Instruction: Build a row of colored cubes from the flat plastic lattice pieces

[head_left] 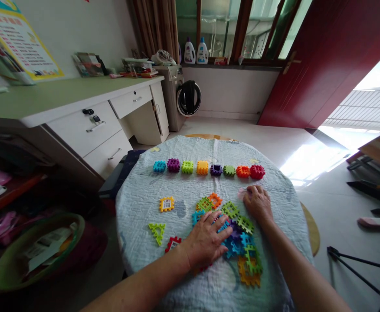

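Left hand [211, 236]: over near tile pile [234, 230], perhaps steadying it.
Right hand [258, 203]: on cloth [281, 212], pile's right.
Grips: undersides hidden; I cannot tell.
Far block row [202, 167]: presumably set apart from pile.

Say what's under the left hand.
The left hand lies over a pile of plastic pieces. A blue piece and a purple piece show at its edges; whatever lies directly beneath is covered.
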`<state>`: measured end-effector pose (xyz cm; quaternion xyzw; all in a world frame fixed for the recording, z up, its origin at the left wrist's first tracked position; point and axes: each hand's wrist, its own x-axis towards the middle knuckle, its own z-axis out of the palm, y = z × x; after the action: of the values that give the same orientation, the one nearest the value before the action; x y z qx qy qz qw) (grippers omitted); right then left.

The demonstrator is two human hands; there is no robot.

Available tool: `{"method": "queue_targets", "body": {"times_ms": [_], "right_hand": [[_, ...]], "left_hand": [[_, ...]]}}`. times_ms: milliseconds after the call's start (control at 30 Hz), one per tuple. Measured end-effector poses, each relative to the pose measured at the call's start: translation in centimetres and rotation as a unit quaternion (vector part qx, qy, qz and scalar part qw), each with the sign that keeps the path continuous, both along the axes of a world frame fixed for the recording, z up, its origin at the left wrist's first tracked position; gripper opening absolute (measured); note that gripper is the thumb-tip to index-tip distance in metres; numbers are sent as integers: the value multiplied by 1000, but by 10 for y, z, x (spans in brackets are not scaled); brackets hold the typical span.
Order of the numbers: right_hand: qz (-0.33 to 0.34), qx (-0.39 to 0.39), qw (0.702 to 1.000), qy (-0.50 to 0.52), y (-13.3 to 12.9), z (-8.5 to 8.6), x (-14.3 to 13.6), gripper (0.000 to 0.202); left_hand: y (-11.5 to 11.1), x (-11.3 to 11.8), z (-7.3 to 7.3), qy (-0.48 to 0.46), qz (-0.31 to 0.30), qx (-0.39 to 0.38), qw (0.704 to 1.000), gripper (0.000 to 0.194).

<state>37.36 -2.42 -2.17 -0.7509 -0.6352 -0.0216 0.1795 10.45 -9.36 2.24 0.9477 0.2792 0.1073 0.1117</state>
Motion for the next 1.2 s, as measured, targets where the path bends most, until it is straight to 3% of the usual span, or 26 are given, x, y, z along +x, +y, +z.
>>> {"method": "queue_targets", "body": {"times_ms": [233, 433, 567, 633, 700, 833, 900, 967, 1067, 1200], "right_hand": [[-3, -8, 1000, 15, 0, 2, -1, 27], [1, -1, 1000, 9, 0, 1, -1, 27], [-1, -1, 1000, 11, 0, 0, 0, 27], [0, -1, 1000, 12, 0, 0, 0, 27], [1, -1, 1000, 12, 0, 0, 0, 27], [-3, -4, 1000, 7, 0, 1, -1, 27], [-7, -6, 1000, 5, 0, 2, -2, 26], [-7, -8, 1000, 4, -1, 3, -2, 26], [-4, -10, 1000, 4, -1, 4, -3, 26], [-7, -10, 1000, 6, -1, 4, -3, 27]], "left_hand": [[10, -39, -4, 29, 109, 2, 994, 58], [6, -50, -7, 33, 258, 47, 964, 66], [3, -53, -5, 30, 290, 46, 955, 65], [-1, -51, 0, 19, 267, 41, 963, 61], [-9, -43, 7, 4, 206, 33, 978, 60], [-31, -9, 14, -15, -16, 23, 999, 59], [-40, 12, 11, -24, -125, 50, 991, 48], [-46, 29, 5, -34, -192, 84, 977, 36], [-47, 43, -5, -42, -207, 113, 971, 28], [-41, 35, -12, -41, -158, 118, 980, 24]]}}
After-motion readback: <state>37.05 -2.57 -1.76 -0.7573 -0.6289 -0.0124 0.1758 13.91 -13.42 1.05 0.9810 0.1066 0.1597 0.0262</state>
